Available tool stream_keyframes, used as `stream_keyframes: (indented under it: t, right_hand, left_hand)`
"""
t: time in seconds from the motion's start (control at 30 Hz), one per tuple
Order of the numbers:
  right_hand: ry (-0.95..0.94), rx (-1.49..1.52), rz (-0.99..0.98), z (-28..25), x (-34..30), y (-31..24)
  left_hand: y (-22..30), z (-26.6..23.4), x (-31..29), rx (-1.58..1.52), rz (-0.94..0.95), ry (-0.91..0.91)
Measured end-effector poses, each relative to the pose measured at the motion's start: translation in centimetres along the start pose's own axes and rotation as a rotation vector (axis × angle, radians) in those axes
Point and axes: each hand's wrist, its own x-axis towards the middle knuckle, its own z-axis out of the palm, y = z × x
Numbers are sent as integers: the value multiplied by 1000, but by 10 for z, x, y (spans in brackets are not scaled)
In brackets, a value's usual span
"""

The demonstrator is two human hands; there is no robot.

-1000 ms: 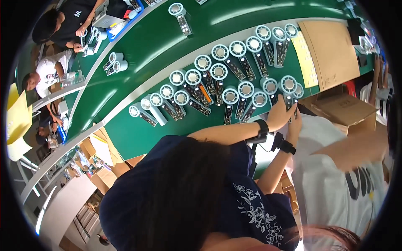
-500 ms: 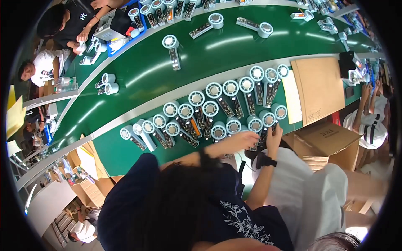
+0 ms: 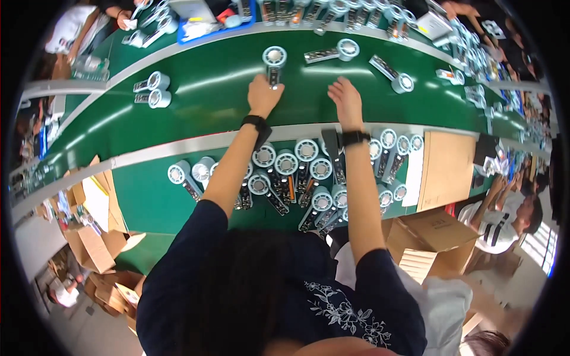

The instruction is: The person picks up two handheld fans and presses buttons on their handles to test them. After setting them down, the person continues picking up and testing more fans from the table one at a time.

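Both my arms reach forward over the near bench onto the green conveyor belt (image 3: 196, 113). My left hand (image 3: 263, 95) closes its fingers on the dark handle of a white handheld fan (image 3: 274, 57) lying on the belt, round head pointing away from me. My right hand (image 3: 346, 102) lies flat on the belt with its fingers stretched out and nothing in it. It is just short of another fan (image 3: 332, 53) that lies crosswise. Each wrist wears a black band.
Several more fans lie in rows on the near green bench (image 3: 148, 202) under my forearms. A cardboard sheet (image 3: 446, 169) lies at the right, open boxes (image 3: 436, 237) below it. A pair of fans (image 3: 151, 95) rides the belt at left. Other people work across the belt and at right.
Both hands left the rows of fans on the near bench and stretched out onto the belt. The left hand has closed on a fan there, and the view has tipped forward.
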Motion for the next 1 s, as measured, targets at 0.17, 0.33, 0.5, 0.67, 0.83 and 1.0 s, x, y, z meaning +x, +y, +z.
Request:
stream_keyframes:
  t: [0.17,0.33,0.5,0.67,0.83,1.0]
  right_hand:
    - [301,-893,-326,63,119,50]
    - [901,-959,-48,82,151,66]
    - [-160,-47,-6,84,54,44]
    - [-366,-83,89,83,-117,-6]
    - [-502,173,175,65,-226,-10]
    - [-546,113,60,53,-281,-8]
  left_hand:
    - [0,-26,-3,-372,-220,-286]
    - [8,-65,-46,-883,-280,-416]
    - [-2,-123,-96,-1309,-311,-520]
    - [10,-172,-145,-1337,-375,-512]
    - [-2,-202,-186,-1297,-278,-435]
    - [0,-233,-222,-1331,-198,-457]
